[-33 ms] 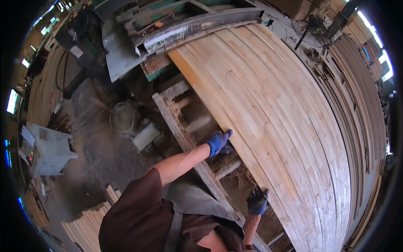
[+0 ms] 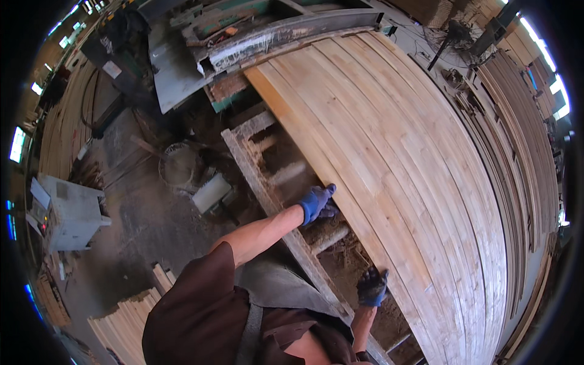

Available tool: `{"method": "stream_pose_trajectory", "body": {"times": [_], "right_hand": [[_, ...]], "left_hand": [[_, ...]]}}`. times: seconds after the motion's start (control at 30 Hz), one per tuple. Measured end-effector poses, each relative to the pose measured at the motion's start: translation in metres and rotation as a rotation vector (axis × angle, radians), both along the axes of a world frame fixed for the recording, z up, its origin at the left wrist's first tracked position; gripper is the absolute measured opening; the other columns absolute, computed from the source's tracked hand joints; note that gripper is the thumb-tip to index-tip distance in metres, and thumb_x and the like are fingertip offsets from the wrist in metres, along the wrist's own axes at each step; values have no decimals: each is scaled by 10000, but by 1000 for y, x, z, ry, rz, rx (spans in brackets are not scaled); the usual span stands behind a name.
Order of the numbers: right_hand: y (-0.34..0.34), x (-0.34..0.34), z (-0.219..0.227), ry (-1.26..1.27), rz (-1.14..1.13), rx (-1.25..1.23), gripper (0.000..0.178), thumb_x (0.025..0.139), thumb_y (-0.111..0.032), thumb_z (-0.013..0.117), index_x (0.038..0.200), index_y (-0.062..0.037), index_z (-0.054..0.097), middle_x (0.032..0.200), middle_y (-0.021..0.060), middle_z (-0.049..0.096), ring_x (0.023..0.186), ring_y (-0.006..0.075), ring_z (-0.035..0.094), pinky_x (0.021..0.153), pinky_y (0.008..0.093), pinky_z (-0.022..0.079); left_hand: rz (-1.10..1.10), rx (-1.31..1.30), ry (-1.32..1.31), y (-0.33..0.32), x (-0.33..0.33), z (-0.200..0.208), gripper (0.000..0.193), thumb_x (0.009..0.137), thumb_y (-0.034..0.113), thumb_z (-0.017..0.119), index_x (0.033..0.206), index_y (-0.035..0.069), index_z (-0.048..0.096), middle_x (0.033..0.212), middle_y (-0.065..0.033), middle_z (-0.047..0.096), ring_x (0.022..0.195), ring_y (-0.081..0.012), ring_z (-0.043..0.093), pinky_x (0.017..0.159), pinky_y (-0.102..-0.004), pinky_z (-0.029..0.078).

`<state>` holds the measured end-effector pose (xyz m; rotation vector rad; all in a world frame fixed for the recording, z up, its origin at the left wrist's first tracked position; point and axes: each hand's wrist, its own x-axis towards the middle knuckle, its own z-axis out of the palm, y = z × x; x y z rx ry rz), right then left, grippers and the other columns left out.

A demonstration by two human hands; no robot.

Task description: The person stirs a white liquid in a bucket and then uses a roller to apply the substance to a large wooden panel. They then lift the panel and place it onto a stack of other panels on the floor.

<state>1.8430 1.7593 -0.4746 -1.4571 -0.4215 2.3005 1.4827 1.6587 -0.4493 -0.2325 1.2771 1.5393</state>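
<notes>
A wide panel of long pale wooden boards [image 2: 377, 164] lies side by side across a frame in front of me, running from far to near. My left hand [image 2: 317, 205], in a blue glove, grips the edge of the nearest board [image 2: 350, 210], its thumb on the top face and its fingers curled below. Closer to me, my right hand [image 2: 372, 287], in a dark-stained blue glove, holds the same edge. Its fingertips reach the rim, and the undersides of both grips are partly hidden.
A rusty, dusty metal frame with rollers [image 2: 331, 240] runs below the panel's left edge. Beyond the far end stands a heavy machine beam [image 2: 292, 33]. A grey control box [image 2: 73, 213], a bucket [image 2: 179, 165] and stacked boards [image 2: 131, 325] are at left. More boards [image 2: 517, 152] lie right.
</notes>
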Motion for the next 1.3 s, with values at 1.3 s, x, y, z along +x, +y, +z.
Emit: {"method": "stream_pose_trajectory", "body": {"times": [1.3], "right_hand": [[-85, -294, 73, -1203, 999, 1782, 192, 839, -328, 620, 923, -171, 548, 804, 98, 678, 768, 334, 657, 649, 460, 486]], "left_hand": [[340, -269, 79, -527, -14, -145, 268, 924, 307, 555, 1039, 86, 653, 1007, -80, 680, 795, -208, 648, 649, -366, 521]]}}
